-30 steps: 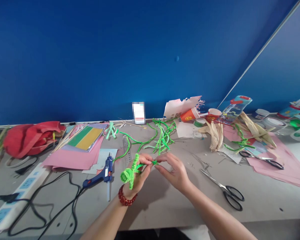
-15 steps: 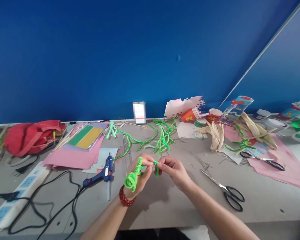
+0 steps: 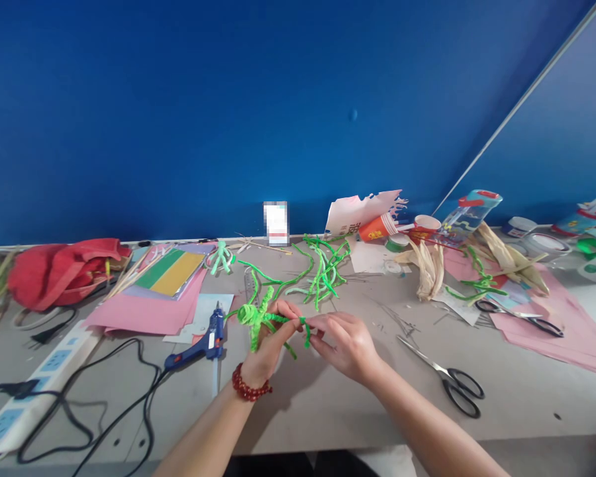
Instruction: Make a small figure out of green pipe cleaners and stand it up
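Observation:
A bright green pipe-cleaner figure [image 3: 251, 317], with a coiled round end and several twisted limbs, rests across my left hand [image 3: 274, 334]. The fingers of that hand pinch its stem. My right hand [image 3: 345, 341] faces it, thumb and fingertips closed on a short green pipe-cleaner end [image 3: 306, 331] that hangs down between the hands. A red bead bracelet circles my left wrist. Just behind my hands lies a loose pile of green pipe cleaners [image 3: 322, 268]. The exact twist between the fingertips is partly hidden.
A blue glue gun [image 3: 208, 341] with its cable lies at left, near a white power strip [image 3: 44, 377]. Black-handled scissors [image 3: 449, 377] lie at right. Further back are pink paper [image 3: 149, 311], a red bag [image 3: 64, 271], paper cups [image 3: 377, 228] and dried husks [image 3: 427, 265].
My left hand has turned, and the figure's coiled end has swung up and left. More of its stem and limbs show. My right hand has shifted slightly, its fingers more extended.

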A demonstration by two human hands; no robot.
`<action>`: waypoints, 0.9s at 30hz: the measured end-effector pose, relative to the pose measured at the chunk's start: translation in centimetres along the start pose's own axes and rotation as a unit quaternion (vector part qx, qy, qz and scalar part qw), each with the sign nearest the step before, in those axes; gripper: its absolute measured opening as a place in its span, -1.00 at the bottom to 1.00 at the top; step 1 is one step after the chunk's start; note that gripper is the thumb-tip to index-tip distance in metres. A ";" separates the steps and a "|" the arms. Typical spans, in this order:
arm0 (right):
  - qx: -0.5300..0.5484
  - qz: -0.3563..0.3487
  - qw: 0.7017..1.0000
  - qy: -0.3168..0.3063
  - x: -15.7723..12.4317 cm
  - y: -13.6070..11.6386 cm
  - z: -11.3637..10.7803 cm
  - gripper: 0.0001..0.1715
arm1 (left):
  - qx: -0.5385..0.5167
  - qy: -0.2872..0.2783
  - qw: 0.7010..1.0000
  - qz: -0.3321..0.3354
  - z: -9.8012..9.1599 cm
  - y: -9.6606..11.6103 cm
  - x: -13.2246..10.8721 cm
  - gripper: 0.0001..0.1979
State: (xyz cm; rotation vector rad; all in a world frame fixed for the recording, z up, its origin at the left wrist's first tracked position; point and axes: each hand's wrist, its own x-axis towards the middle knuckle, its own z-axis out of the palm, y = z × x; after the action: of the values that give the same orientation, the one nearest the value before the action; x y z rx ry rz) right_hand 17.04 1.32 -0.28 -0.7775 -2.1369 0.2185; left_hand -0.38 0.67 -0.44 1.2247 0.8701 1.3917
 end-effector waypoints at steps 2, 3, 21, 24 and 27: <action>-0.006 0.005 1.000 0.001 0.0 0.0 0.0 -0.81 | 0.040 0.000 0.999 0.016 -0.1 -0.1 -0.1 -0.83; -0.006 0.011 1.000 0.001 0.0 0.0 0.0 -0.83 | 0.060 0.000 0.998 0.026 -0.1 -0.2 -0.1 -0.84; 0.496 0.375 0.780 -0.063 0.2 1.0 0.2 -0.57 | 0.191 -0.059 0.966 0.161 -0.4 -0.1 -0.5 -0.93; 0.572 0.419 0.702 -0.070 0.4 0.9 0.2 -0.55 | 0.209 -0.069 0.956 0.193 -0.5 -0.1 -0.4 -0.93; 0.604 0.459 0.648 -0.073 0.4 0.9 0.4 -0.53 | 0.202 -0.093 0.953 0.204 -0.4 0.0 -0.4 -0.92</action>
State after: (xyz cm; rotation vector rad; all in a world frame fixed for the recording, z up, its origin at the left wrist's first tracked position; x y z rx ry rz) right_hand 16.96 2.32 -0.59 -0.8614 -1.0002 2.0255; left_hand -0.81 0.32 -0.56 1.9039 0.8209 1.4241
